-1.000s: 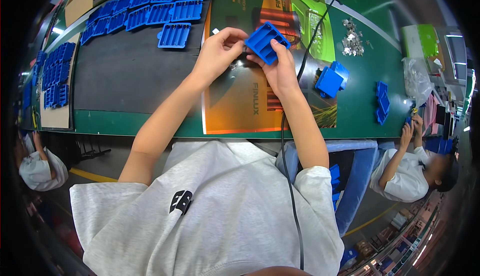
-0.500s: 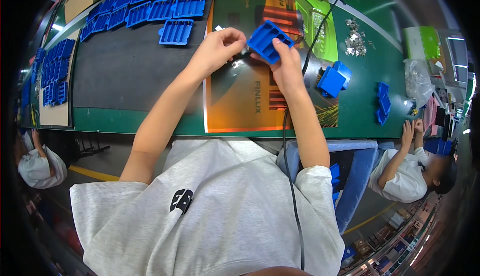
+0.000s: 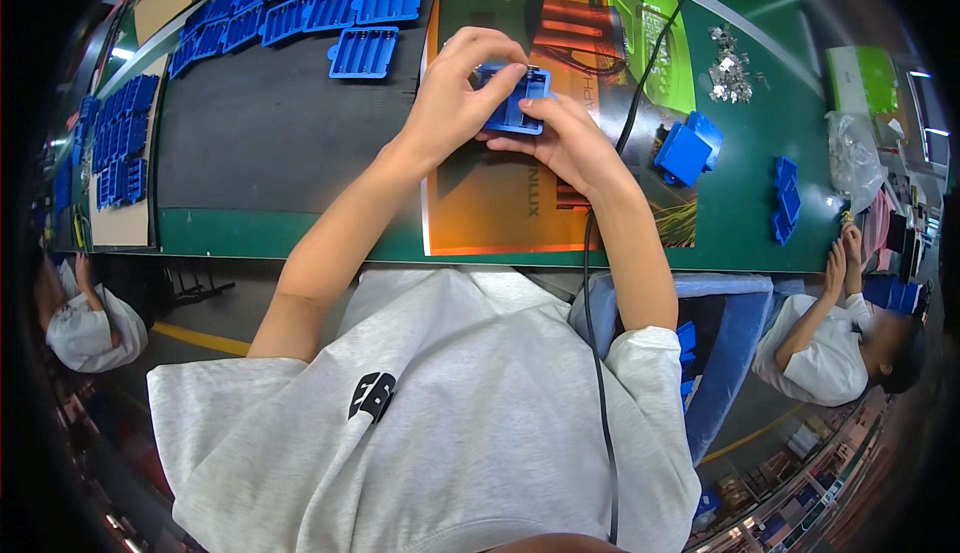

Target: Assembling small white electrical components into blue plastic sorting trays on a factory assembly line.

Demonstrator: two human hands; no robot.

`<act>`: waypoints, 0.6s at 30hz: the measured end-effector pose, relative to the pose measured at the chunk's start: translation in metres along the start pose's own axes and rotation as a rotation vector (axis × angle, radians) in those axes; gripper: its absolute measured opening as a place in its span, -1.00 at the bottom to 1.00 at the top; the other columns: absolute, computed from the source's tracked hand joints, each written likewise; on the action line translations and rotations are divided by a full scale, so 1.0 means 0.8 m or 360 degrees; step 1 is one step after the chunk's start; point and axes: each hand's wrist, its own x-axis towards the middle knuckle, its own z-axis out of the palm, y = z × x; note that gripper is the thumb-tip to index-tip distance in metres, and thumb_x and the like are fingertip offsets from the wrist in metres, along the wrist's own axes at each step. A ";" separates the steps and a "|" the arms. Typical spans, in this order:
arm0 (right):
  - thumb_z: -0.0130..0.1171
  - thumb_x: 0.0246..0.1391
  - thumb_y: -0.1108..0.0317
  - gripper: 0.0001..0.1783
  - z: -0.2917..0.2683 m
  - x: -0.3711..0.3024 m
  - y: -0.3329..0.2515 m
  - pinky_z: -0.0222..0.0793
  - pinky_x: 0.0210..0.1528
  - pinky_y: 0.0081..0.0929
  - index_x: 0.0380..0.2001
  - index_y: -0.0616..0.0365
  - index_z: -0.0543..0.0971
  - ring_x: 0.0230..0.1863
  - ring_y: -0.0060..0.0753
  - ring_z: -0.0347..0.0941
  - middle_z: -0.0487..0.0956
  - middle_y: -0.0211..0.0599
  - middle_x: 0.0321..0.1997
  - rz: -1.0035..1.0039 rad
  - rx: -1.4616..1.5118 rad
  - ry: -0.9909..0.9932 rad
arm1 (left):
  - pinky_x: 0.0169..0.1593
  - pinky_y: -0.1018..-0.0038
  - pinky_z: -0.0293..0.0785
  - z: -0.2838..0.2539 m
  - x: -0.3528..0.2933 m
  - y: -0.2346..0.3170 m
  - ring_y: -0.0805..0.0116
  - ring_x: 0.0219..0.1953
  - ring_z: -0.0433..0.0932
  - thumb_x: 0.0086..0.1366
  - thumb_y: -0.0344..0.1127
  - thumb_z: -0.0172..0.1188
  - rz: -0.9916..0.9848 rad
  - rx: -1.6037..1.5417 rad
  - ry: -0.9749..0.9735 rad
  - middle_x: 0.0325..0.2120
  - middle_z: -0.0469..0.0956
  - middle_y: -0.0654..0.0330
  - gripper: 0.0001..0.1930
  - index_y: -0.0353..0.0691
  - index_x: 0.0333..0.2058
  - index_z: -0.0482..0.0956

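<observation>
My right hand [image 3: 578, 145] grips a blue battery case [image 3: 512, 115], a shallow plastic tray with several slots, tilted above a glossy printed sheet. The right thumb presses inside it, and the fingers support its underside. My left hand [image 3: 455, 93] is at the case's far left side, thumb and forefinger pinched together at its far rim. Whatever is between those fingertips is hidden. A single blue case [image 3: 363, 54] lies left of my left hand on a black mat [image 3: 270, 143]. Rows of similar cases [image 3: 390, 1] lie behind it.
Small metal contact pieces [image 3: 730, 71] are heaped at the back right. Nearer are stacked blue parts [image 3: 686, 151] and further blue pieces [image 3: 786, 201]. A black cable [image 3: 632, 118] crosses the sheet. More cases [image 3: 122, 138] stand far left. A co-worker [image 3: 825, 343] sits at the right.
My left hand has moved right and onto the case's far rim. My right hand has turned the case, which now sits lower and slightly left, its slots facing up.
</observation>
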 end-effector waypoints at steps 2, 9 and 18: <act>-0.06 0.18 0.40 -0.64 0.001 0.000 0.001 0.57 -0.07 -0.32 -0.03 0.45 0.34 -0.12 -0.03 0.55 0.51 0.02 -0.10 0.0010 0.0008 -0.0007 | -0.05 0.48 0.38 -0.001 -0.001 -0.002 0.33 -0.15 0.47 0.19 -0.41 0.19 0.0003 -0.0002 -0.0005 -0.24 0.50 0.15 -0.86 -0.31 -0.27 0.54; -0.08 0.22 0.38 -0.65 0.003 -0.001 0.006 0.56 -0.04 -0.36 0.00 0.40 0.33 -0.09 -0.17 0.54 0.49 -0.07 -0.06 -0.0024 -0.0030 -0.0036 | -0.10 0.48 0.41 0.003 -0.003 -0.004 0.33 -0.22 0.50 0.18 -0.42 0.21 0.0000 0.0044 0.0010 -0.30 0.52 0.16 -0.87 -0.31 -0.29 0.55; -0.08 0.25 0.35 -0.64 -0.002 0.002 0.011 0.48 0.09 -0.21 0.02 0.38 0.35 0.05 -0.26 0.44 0.46 -0.11 0.02 -0.0012 -0.0110 -0.0066 | -0.20 0.44 0.45 0.005 -0.003 0.002 0.25 -0.26 0.54 0.16 -0.43 0.21 -0.0005 0.0081 0.0001 -0.35 0.56 0.15 -0.89 -0.31 -0.33 0.58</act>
